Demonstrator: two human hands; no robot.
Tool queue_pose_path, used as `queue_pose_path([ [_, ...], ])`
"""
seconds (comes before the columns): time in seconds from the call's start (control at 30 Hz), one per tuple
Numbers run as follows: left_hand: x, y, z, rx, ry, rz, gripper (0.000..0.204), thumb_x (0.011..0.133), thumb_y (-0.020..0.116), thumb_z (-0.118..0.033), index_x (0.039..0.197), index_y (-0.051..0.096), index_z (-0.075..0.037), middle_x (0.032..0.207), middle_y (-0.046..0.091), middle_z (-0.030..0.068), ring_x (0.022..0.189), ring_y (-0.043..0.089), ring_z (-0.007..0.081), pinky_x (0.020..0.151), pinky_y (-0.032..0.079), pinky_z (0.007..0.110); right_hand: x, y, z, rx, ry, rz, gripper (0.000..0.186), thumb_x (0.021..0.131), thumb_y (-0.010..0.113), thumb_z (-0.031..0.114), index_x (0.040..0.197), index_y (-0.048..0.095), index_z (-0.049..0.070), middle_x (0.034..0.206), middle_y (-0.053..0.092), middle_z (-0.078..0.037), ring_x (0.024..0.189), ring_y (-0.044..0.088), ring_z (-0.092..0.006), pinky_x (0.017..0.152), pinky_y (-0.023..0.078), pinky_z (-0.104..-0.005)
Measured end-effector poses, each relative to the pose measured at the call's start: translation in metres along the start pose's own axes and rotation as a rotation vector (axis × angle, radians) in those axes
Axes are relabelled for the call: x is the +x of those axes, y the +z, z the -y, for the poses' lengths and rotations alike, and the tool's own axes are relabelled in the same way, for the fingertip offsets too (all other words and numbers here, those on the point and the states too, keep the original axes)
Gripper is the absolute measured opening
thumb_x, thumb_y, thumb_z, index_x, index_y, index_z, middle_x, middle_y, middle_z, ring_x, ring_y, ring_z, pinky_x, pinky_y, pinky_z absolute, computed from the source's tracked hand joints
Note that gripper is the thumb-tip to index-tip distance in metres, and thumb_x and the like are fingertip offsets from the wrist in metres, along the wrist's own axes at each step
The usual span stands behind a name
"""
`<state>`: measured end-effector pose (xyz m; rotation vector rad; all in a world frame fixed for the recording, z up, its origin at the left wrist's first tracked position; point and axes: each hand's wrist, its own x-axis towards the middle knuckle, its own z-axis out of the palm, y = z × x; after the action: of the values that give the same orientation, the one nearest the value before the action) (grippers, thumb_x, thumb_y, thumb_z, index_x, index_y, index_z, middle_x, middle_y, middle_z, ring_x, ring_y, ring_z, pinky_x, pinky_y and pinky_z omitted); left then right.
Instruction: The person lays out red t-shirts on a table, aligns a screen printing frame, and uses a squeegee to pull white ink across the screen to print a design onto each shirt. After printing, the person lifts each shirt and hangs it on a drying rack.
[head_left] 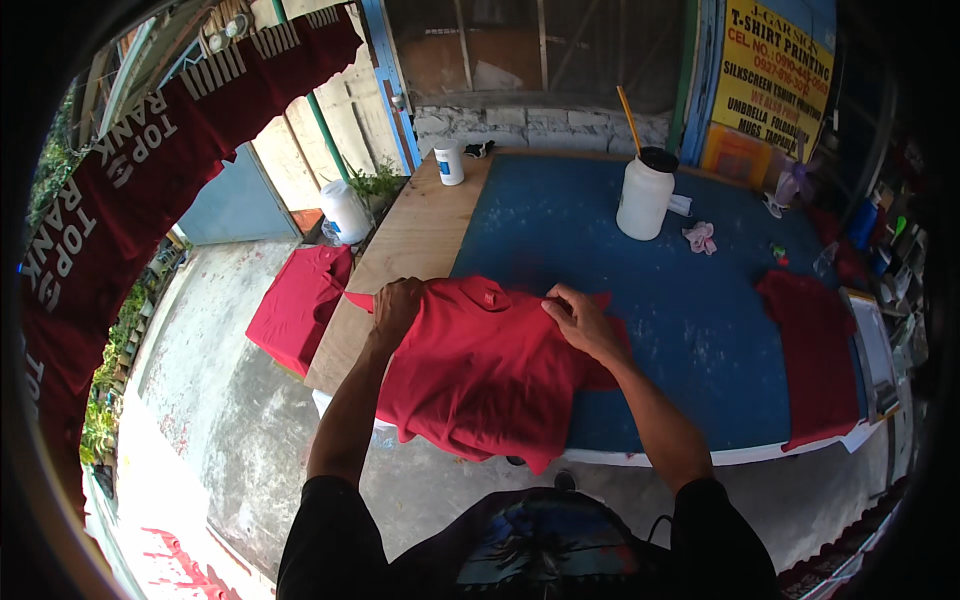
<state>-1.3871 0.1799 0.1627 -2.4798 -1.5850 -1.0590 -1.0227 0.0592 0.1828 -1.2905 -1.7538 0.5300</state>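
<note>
A red T-shirt lies across the near left part of the blue-topped table, its collar toward the far side and its lower part hanging over the front edge. My left hand is closed on the shirt's left shoulder, close to the sleeve. On the opposite shoulder, my right hand pinches the cloth between thumb and fingers. Wrinkles run through the body of the shirt between my hands. Some red cloth shows past my right hand.
A white jar with a stick stands on the table beside a crumpled pink cloth. Another red shirt lies at the right. More red shirts are stacked at the left. A white cup stands far left; printed shirts hang there.
</note>
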Motion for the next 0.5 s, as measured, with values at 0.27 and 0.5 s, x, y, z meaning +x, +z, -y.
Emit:
queue_pose_path([
  [0.27, -0.066, -0.062, 0.024, -0.683, -0.210, -0.070, 0.030, 0.114, 0.057, -0.029, 0.105, 0.065, -0.002, 0.074, 0.064, 0.0036, 0.064, 0.065, 0.0120, 0.049, 0.054, 0.030, -0.052, -0.004, 0.060, 0.271, 0.209, 0.396, 0.053, 0.107, 0.070, 0.040, 0.131, 0.063, -0.006, 0.112, 0.070, -0.020, 0.099, 0.067, -0.0263, 0.088, 0.053, -0.0378],
  [0.5, -0.125, -0.224, -0.040, -0.859, -0.368, 0.387, 0.020, 0.086, 0.084, 0.005, 0.100, 0.070, 0.004, 0.095, 0.065, 0.0039, 0.083, 0.066, 0.0122, 0.080, 0.057, 0.028, -0.137, -0.076, 0.094, 0.037, 0.511, 0.764, 0.081, 0.098, 0.079, 0.051, 0.151, 0.057, -0.006, 0.144, 0.066, -0.025, 0.117, 0.071, -0.0291, 0.101, 0.055, -0.0385],
])
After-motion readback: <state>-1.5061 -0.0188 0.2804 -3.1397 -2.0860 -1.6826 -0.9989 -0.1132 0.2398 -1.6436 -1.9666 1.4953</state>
